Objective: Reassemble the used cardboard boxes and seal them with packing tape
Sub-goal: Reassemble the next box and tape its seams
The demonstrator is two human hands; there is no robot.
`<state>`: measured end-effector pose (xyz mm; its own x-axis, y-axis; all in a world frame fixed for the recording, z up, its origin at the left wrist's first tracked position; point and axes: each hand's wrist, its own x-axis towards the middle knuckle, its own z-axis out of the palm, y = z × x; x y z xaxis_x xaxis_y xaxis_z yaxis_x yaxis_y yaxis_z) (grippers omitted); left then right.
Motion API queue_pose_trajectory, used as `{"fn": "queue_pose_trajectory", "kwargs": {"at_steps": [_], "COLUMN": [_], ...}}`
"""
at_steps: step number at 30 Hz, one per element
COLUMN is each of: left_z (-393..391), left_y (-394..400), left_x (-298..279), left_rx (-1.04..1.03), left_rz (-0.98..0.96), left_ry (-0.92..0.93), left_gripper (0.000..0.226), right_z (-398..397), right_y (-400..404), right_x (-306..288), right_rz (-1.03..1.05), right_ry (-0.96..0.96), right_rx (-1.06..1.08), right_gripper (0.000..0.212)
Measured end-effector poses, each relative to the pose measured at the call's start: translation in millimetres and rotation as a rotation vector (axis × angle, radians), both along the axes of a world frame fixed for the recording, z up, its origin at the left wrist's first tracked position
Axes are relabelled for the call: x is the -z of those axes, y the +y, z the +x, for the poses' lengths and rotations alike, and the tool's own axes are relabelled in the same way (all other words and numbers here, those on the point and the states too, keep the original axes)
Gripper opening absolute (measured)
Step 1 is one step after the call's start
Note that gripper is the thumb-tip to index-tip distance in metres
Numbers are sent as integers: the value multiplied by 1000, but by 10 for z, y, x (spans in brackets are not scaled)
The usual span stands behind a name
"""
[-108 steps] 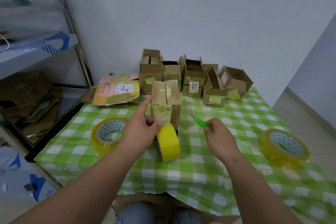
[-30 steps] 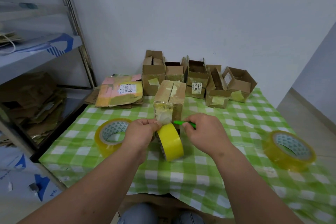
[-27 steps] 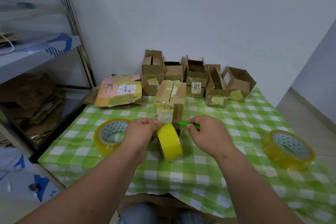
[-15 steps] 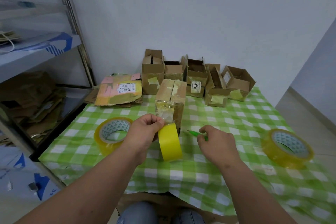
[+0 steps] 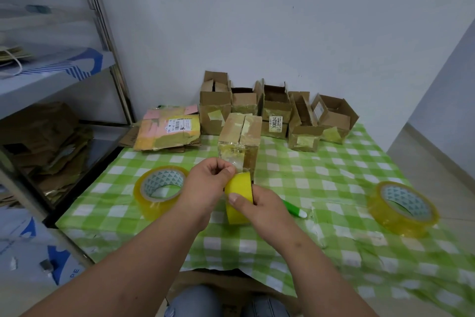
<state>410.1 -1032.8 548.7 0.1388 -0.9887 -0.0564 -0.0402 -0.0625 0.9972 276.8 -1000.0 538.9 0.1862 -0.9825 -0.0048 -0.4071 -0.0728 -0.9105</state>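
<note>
Checked table: boxes, tape rolls, perhaps cutter

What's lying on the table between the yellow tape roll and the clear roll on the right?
In the head view, a green pen-like cutter lies on the checked cloth between the yellow roll and the right clear roll, close behind the right hand.
</note>
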Motion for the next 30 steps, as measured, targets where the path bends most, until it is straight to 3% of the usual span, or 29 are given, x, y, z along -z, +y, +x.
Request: {"fn": "queue_pose_trajectory", "kwargs": {"at_steps": [5, 9, 17, 22, 26, 30], "left_z": [16, -29, -17, 10, 60, 92], "left_y": [50, 106, 202, 256, 244, 176], "left_x": [-32, -87, -160, -226, -288, -324], "left_rx": [-75, -45, 4, 98, 169, 92], "left_rz": [-85, -109, -131, -48, 21, 61], "left_ry": [-14, 18, 127, 355, 406, 464], "left_gripper": [14, 17, 19, 18, 33, 10], "right_z": [-38, -33, 5, -54, -110, -101], "right_y": [-26, -15, 18, 18, 20, 20], "right_x": [5, 1, -79, -44, -75, -155], "right_rz": [-82, -138, -136, -87, -98, -29], "right_ry": [131, 207, 121, 26, 38, -180], "right_rx": [64, 124, 101, 148, 136, 133], "right_gripper": [20, 39, 69, 55, 40, 16]}}
